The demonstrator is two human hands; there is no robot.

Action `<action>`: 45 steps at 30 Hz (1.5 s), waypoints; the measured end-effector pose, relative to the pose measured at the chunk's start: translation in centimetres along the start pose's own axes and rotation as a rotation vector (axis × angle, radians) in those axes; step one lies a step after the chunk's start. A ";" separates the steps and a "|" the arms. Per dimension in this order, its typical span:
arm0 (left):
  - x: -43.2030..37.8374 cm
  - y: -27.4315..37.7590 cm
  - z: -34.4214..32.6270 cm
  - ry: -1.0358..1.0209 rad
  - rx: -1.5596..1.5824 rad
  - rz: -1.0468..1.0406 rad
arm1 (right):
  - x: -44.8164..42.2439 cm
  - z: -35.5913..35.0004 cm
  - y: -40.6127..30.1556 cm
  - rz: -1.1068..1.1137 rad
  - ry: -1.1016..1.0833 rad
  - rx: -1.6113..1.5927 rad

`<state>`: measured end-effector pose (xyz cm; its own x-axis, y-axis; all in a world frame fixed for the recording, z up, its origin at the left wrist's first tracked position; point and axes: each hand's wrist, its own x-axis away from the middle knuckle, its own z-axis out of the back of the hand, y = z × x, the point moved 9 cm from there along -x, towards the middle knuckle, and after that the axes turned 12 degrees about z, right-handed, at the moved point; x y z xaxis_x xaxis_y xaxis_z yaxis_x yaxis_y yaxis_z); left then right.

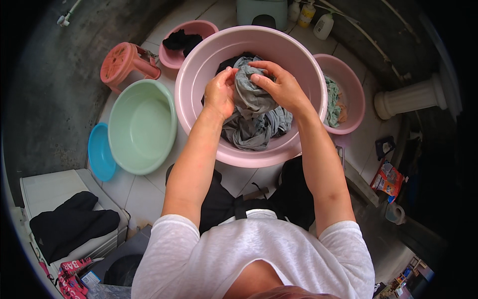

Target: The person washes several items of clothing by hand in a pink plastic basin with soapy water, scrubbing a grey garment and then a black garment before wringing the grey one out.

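Observation:
A large pink plastic basin is in front of me with bunched garments inside. Between my palms, above the pile, is a crumpled wet-looking grey cloth. My left hand cups its left side, with the fingertips partly hidden behind the fabric. On the other side, my right hand grips the cloth's top with thumb and fingers. Below it lies more grey clothing, twisted on the basin floor. A dark garment shows behind the held cloth.
Left of the basin are a pink basin with black cloth, a pink stool, a green basin and a blue basin. At right stands another pink basin holding green and peach cloth. Pump bottles line the back.

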<state>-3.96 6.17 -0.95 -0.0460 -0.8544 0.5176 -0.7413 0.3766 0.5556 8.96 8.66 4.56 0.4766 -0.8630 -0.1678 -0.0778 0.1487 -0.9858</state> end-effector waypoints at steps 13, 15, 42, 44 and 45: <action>4.6 -9.3 -4.0 -0.403 -0.359 0.682 | 0.6 6.2 -4.1 0.209 0.410 -0.840; 3.4 -10.8 -3.7 -0.301 -0.301 0.668 | 1.0 6.4 -4.4 0.231 0.358 -1.014; 0.1 -2.4 0.4 0.073 0.197 0.218 | 0.1 -2.4 4.9 -0.070 0.259 -0.382; -0.5 -3.0 1.7 0.125 0.139 0.203 | -0.4 -1.8 4.9 -0.129 0.273 -0.545; -0.7 -2.8 2.9 0.188 0.091 0.175 | -0.6 -2.7 4.1 -0.149 0.211 -0.663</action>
<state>-3.79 4.72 -4.73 -0.0600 -0.6948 0.7167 -0.7907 0.4713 0.3907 6.02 8.48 0.60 0.3495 -0.9362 0.0379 -0.5729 -0.2455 -0.7819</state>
